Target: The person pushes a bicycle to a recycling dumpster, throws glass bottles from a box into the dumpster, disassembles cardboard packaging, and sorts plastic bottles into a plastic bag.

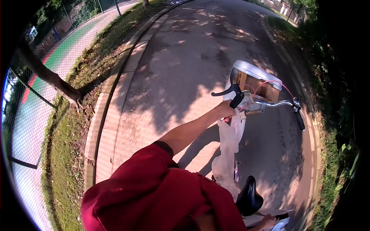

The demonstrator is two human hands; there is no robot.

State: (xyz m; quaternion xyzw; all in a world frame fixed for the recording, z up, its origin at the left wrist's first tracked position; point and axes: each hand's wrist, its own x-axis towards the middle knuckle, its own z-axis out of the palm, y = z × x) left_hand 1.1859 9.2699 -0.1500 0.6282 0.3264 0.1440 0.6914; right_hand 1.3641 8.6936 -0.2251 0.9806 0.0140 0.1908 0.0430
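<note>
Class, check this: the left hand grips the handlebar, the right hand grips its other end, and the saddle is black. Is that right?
No: the head view shows the right hand low near the saddle, off the handlebar. The left hand does grip it, and the saddle is black.

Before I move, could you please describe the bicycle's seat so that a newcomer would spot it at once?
On the paved road, find the bicycle, then look beside the person's red top. The seat there is glossy black, narrow in front and broad behind, unlike the slim black handgrips.
</note>
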